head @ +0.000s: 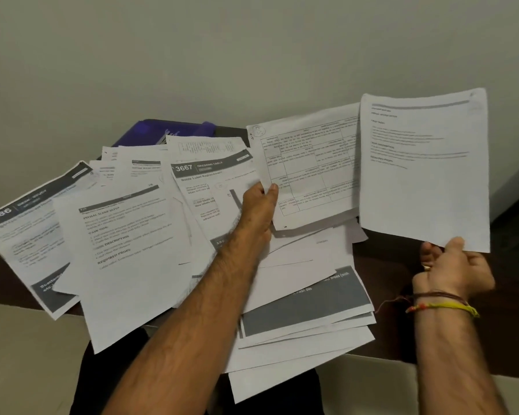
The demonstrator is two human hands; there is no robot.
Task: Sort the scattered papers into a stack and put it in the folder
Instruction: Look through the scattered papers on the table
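Note:
Several printed white papers (126, 244) lie scattered and overlapping across a dark table (384, 259). My left hand (258, 208) pinches the lower left edge of a sheet with a printed grid (312, 169) and lifts it off the pile. To its right, my right hand (453, 268) grips the bottom edge of a text sheet (423, 169) and holds it upright above the table. A blue folder (150, 131) lies at the back, mostly hidden under the papers.
A plain pale wall (252, 55) rises right behind the table. Papers with a grey band (306, 310) hang over the table's near edge. The table's dark surface shows at the right. Pale floor (27, 354) lies at the lower left.

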